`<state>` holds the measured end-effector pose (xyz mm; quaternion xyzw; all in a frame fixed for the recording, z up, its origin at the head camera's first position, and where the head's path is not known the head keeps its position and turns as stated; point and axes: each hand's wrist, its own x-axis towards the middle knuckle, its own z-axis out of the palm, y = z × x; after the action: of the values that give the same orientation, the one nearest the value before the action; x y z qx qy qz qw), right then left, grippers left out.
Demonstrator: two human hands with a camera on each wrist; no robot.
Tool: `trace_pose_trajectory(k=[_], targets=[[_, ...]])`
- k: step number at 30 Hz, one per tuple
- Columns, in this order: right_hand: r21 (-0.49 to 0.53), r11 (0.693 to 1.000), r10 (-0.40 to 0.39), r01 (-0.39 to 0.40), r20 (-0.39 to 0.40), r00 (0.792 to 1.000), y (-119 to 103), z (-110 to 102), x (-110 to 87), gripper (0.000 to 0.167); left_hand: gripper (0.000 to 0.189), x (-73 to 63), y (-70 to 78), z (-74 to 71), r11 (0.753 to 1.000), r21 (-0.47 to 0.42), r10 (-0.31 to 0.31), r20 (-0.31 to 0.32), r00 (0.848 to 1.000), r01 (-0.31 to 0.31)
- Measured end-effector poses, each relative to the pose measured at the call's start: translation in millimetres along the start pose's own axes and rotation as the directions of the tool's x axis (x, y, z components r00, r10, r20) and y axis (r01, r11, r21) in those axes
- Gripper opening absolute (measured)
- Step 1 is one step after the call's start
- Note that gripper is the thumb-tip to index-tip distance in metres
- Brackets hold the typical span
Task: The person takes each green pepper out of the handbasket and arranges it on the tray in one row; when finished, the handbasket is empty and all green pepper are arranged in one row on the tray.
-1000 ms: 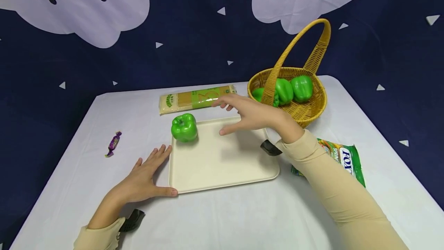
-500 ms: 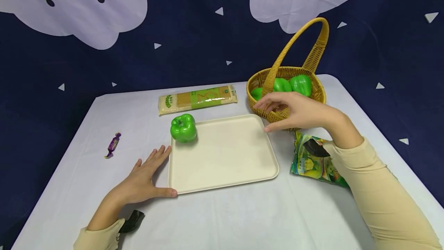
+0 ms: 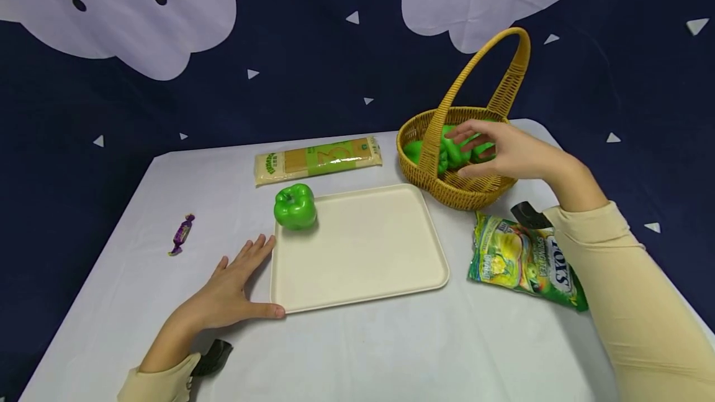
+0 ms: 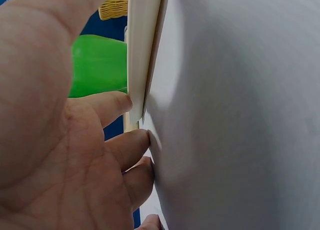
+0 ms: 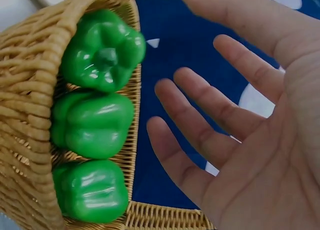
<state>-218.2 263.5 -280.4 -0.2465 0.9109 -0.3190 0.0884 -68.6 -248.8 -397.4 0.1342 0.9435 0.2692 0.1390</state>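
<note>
While spread left fingers (image 3: 264, 310) touch a smooth tray (image 3: 363, 253), parted right fingers (image 5: 187, 115) near glossy peppers (image 5: 100, 125), woven basket (image 5: 27, 89)

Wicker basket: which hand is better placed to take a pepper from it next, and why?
Probably the right hand: it is at the basket, empty, close to the three green peppers inside. The left hand touches the tray at its left edge, farther away.

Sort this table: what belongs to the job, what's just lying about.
Likely in the job:
tray, touched by left hand
green pepper on it
basket, near right hand
three peppers inside

Apparently just lying about:
purple candy
long packet
green bag
</note>
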Motion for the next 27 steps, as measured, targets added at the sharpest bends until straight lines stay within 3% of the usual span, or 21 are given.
trace_pose_trajectory(k=[12,19,27], targets=[[-0.237,0.970,0.076,-0.056,0.074,0.994,3.4,8.3,38.4,0.073,0.135,0.6,-0.1,-0.2,1.000,0.000,-0.008,0.006,1.000,0.008],[-0.249,0.965,0.107,-0.076,0.114,0.988,6.0,11.0,51.2,0.062,0.136,1.1,-0.1,0.2,1.000,0.008,-0.018,0.005,1.000,0.018],[-0.297,0.954,0.083,-0.036,0.147,0.986,7.3,12.0,58.9,0.071,0.136,0.8,-0.4,0.4,1.000,0.014,-0.010,-0.003,1.000,0.010]])
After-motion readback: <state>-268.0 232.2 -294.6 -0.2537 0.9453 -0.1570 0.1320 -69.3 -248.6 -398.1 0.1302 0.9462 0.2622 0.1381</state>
